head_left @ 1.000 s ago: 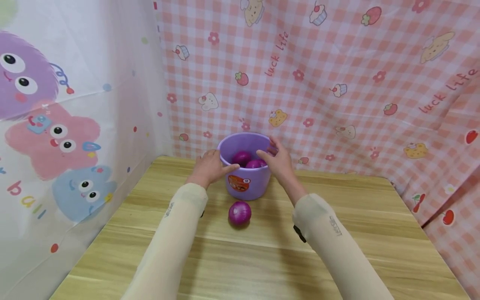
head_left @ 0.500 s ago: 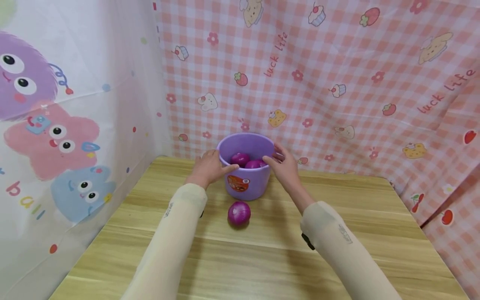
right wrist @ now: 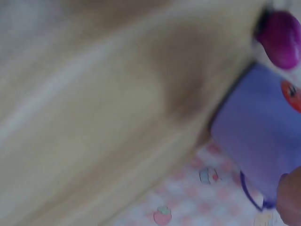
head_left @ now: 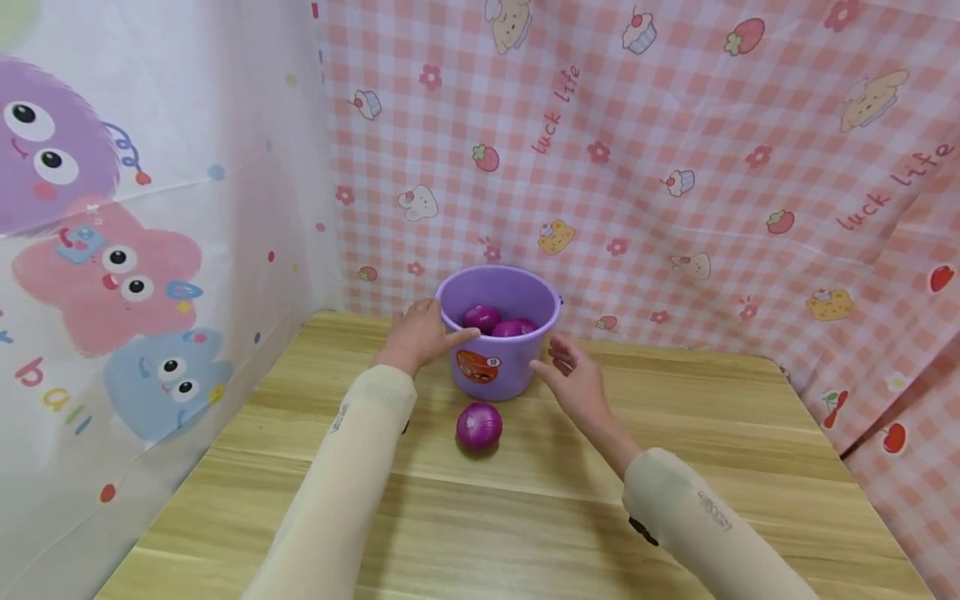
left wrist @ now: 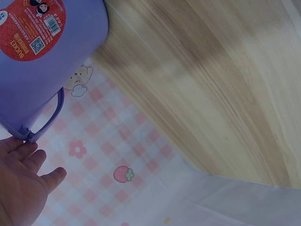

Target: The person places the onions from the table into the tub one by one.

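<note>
A purple bucket [head_left: 498, 358] with a red label stands upright on the table. Inside it lie red onions [head_left: 482, 317], partly hidden by its wall. One more red onion [head_left: 479, 427] sits on the table in front of the bucket. My left hand [head_left: 418, 335] rests against the bucket's left rim, thumb along the front edge. In the left wrist view, the fingers [left wrist: 35, 162] touch near the handle [left wrist: 52, 115] pivot and are loosely spread. My right hand [head_left: 579, 385] is beside the bucket's right wall, below the rim, fingers slightly bent and holding nothing.
The wood-grain table [head_left: 465, 533] reaches back to a pink checked curtain [head_left: 660, 208] just behind the bucket. A white cartoon-print sheet [head_left: 247, 275] hangs along the left side.
My right hand has come out of the bucket's mouth, leaving the rim and moving down and right beside the wall. The left hand, bucket and front onion keep their places.
</note>
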Action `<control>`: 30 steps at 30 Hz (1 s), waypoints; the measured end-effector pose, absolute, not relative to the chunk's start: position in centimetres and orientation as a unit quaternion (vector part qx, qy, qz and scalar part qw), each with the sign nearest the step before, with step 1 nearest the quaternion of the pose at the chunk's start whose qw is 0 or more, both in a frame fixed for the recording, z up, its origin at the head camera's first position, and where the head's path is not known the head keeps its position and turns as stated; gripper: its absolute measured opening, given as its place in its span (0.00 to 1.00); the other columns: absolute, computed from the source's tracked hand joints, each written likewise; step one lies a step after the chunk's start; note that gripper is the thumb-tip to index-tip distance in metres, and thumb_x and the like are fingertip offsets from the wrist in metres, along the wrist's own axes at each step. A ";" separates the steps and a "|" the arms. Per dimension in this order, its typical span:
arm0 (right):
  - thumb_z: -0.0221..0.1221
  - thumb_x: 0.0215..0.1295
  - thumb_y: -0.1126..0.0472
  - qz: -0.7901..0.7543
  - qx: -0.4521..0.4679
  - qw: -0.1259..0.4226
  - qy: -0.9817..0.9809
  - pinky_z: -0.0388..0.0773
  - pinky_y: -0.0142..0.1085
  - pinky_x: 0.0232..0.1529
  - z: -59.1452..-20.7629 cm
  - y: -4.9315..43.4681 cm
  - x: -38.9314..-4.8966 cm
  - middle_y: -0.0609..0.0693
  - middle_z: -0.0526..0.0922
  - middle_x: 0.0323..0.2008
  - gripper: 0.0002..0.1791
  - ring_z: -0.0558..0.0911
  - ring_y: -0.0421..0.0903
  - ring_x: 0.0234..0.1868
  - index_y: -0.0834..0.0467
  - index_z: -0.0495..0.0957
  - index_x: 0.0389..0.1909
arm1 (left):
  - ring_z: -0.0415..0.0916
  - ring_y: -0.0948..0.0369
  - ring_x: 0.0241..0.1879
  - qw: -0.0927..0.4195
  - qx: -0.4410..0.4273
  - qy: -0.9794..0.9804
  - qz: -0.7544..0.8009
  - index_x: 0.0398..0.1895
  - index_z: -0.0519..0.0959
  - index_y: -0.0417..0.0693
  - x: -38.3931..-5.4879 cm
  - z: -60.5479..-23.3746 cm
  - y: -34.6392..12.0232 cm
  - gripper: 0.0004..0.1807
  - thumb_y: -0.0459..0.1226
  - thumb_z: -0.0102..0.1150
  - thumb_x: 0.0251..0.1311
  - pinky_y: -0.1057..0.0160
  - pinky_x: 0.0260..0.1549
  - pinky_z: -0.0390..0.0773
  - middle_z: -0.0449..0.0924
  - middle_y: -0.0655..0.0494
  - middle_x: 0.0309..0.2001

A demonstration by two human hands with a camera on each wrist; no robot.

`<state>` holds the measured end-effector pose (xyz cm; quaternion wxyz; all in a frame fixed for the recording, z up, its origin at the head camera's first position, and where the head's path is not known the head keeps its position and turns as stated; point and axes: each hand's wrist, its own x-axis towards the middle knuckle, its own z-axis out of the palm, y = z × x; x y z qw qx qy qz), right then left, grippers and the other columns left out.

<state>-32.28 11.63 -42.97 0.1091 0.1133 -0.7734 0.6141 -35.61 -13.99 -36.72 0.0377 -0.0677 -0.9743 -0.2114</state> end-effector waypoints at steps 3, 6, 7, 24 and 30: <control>0.69 0.60 0.66 0.607 0.122 0.090 -0.780 0.70 0.44 0.66 -44.5 10.9 -31.4 0.68 0.73 0.61 0.33 0.73 0.61 0.63 0.71 0.69 0.65 | 0.60 0.44 0.69 0.039 -0.070 -0.974 -0.212 0.75 0.57 0.37 -35.7 -36.8 -14.0 0.54 0.67 0.55 0.60 0.37 0.70 0.51 0.64 0.38 0.69; 0.69 0.58 0.70 0.599 0.145 0.066 -0.785 0.70 0.46 0.66 -45.9 9.9 -30.7 0.70 0.72 0.60 0.33 0.73 0.65 0.62 0.73 0.69 0.64 | 0.61 0.44 0.68 0.042 -0.073 -0.973 -0.214 0.75 0.57 0.38 -35.7 -36.9 -14.1 0.53 0.66 0.55 0.60 0.38 0.70 0.52 0.65 0.38 0.68; 0.69 0.57 0.70 0.593 0.151 0.056 -0.789 0.70 0.46 0.66 -46.3 9.6 -30.5 0.70 0.73 0.59 0.34 0.73 0.65 0.61 0.73 0.69 0.64 | 0.61 0.44 0.68 0.043 -0.074 -0.973 -0.213 0.75 0.57 0.38 -35.8 -36.9 -14.1 0.53 0.67 0.56 0.60 0.38 0.70 0.53 0.65 0.38 0.68; 0.72 0.55 0.66 0.531 0.216 -0.038 -0.819 0.76 0.49 0.60 -50.1 7.1 -29.4 0.65 0.71 0.61 0.40 0.76 0.62 0.59 0.69 0.67 0.67 | 0.61 0.45 0.69 0.041 -0.073 -0.975 -0.205 0.75 0.57 0.38 -35.7 -36.8 -14.0 0.56 0.70 0.52 0.58 0.39 0.70 0.52 0.65 0.38 0.69; 0.72 0.55 0.67 0.513 0.216 -0.039 -0.830 0.76 0.50 0.59 -50.5 6.7 -29.1 0.65 0.71 0.61 0.38 0.77 0.62 0.58 0.67 0.68 0.67 | 0.62 0.45 0.68 0.042 -0.074 -0.975 -0.205 0.75 0.57 0.36 -35.6 -36.7 -14.0 0.56 0.70 0.53 0.58 0.39 0.70 0.53 0.65 0.38 0.69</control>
